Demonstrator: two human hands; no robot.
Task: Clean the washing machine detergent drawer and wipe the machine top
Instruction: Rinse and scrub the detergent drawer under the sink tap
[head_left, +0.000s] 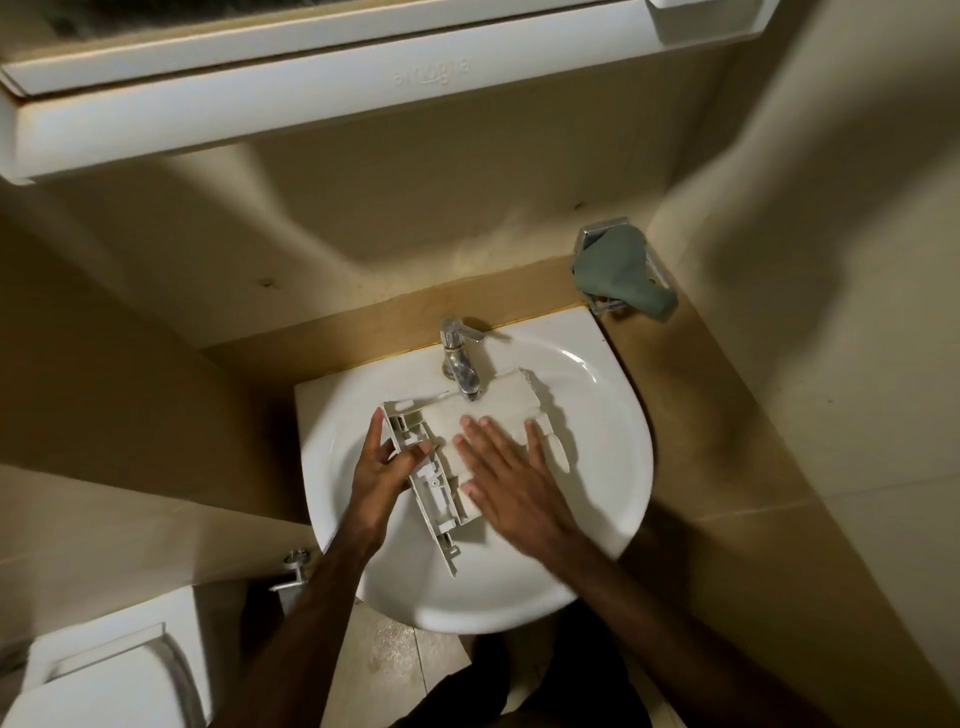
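At frame centre, you hold the detergent drawer (488, 415) over the white sink (613, 415), beneath the tap (460, 366), likely for rinsing. Your left hand (382, 467) grips its front panel to steady it; your right hand (498, 462) lies flat, fingers straight, rubbing its surface.

The sink (597, 415), mid-frame, is glossy white ceramic, smooth, with bright highlights on its rim. In it the drawer (498, 410) looks like matt off-white plastic, dull and stained. The tap (460, 358) above it is shiny metal, spotted and tarnished. At the upper right, a soft grey-green cloth (618, 270) hangs over a bright metal holder (592, 236). The walls (831, 260) look matt beige.
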